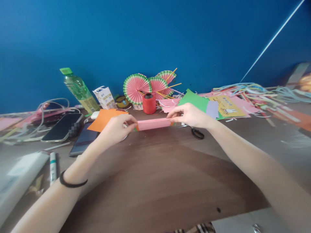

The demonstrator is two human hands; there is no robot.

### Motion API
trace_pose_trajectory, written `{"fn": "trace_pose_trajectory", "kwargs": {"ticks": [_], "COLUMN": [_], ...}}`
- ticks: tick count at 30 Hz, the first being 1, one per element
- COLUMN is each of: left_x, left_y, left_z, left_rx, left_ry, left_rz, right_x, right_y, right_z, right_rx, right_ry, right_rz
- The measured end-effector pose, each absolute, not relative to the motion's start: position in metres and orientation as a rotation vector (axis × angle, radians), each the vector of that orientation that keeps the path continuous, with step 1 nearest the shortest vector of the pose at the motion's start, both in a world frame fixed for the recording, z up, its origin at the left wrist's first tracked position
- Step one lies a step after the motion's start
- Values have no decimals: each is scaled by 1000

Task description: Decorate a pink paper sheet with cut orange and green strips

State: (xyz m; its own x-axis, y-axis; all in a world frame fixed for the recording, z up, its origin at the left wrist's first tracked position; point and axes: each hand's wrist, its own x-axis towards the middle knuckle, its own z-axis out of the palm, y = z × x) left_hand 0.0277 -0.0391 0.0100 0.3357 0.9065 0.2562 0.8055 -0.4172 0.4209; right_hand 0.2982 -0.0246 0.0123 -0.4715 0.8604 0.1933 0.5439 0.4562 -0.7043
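Note:
A narrow folded strip of pink paper (154,124) is stretched level between my two hands, above the brown table. My left hand (120,127) pinches its left end, where a bit of orange and green shows at the fingertips. At the other end, my right hand (188,116) is closed on the strip between thumb and fingers. Black-handled scissors (197,133) lie just below my right hand, partly hidden by it. Orange paper (104,119) rests behind my left hand. A red spool of thread (149,104) stands beyond the strip.
Pink and green pleated paper fans (137,88) lean against the blue wall. A green bottle (81,92), a small carton (105,97), phones (63,127) and a marker (53,168) are on the left. Green paper (194,103), a yellow card (225,105) and tangled strips (255,92) lie right.

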Motion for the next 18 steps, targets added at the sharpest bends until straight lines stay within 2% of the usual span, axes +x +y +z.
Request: {"fn": "trace_pose_trajectory", "kwargs": {"ticks": [5,10,18], "left_x": [26,25,28], "left_y": [-47,-40,-28], "left_z": [27,14,-2], "left_rx": [1836,1251,918], "left_ry": [1276,1140,1095], "left_rz": [762,824,785], "right_x": [305,300,292], "right_y": [-19,-10,-7], "right_z": [13,-2,-11], "right_rx": [-961,-893,-910], "right_ry": [-1846,-1594,-1242], "right_rz": [1137,1448,1818]}}
